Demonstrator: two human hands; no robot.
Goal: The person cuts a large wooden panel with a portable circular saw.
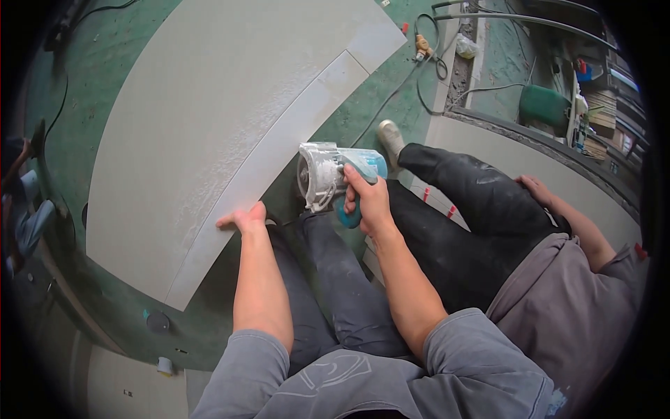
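A large pale tile [188,105] lies at an angle on the left, with a long line parting a narrow strip [286,140] along its right edge. White dust is spread beside that line. My left hand [243,218] grips the strip's edge near its lower part, the thumb on top and the other fingers mostly hidden beneath. In my right hand [366,202] is a handheld power saw [324,174] with a blue body and a dust-covered guard around its disc. The saw is just right of the tile, apart from it, above my knees.
Close on my right sits another person in black trousers [467,188], one shoe [391,140] near the tile. A cable with an orange connector [423,47] runs over the green floor. A green container [544,106] stands far right. Another person's arm [17,164] shows far left.
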